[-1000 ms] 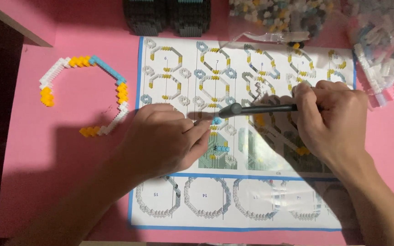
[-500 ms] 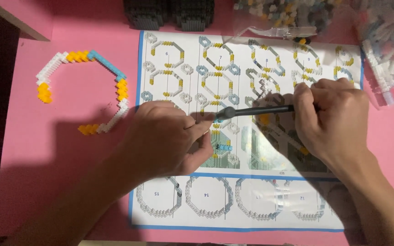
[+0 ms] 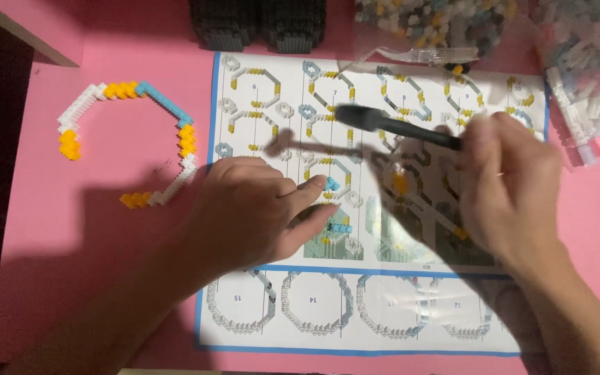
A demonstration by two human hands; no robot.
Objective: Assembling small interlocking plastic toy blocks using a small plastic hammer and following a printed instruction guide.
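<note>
Table: you are at a flat pink tabletop (image 3: 105, 278), and a dark gap shows along its left edge
Paper: a big white instruction sheet with a blue border and pictures of block rings (image 3: 376, 208) lies flat in the middle of the table
Ring: an unfinished ring of tiny white, yellow and blue blocks (image 3: 133, 142) lies on the pink just left of the sheet, well apart from both hands
Back edge: black block stacks (image 3: 258, 24) sit at the top, and clear bags of small mixed blocks (image 3: 592, 76) sit at the top right
Left hand: your left hand (image 3: 248, 215) rests palm down on the sheet, fingers close together, pinching a tiny blue block piece (image 3: 331, 185) at the fingertips
Right hand: your right hand (image 3: 512, 187) is lifted over the sheet and looks blurry, fingers wrapped tight round a thin black stick tool (image 3: 397, 126)
Tool: it points up and left, with its tip above the left hand and not touching the blue piece
</note>
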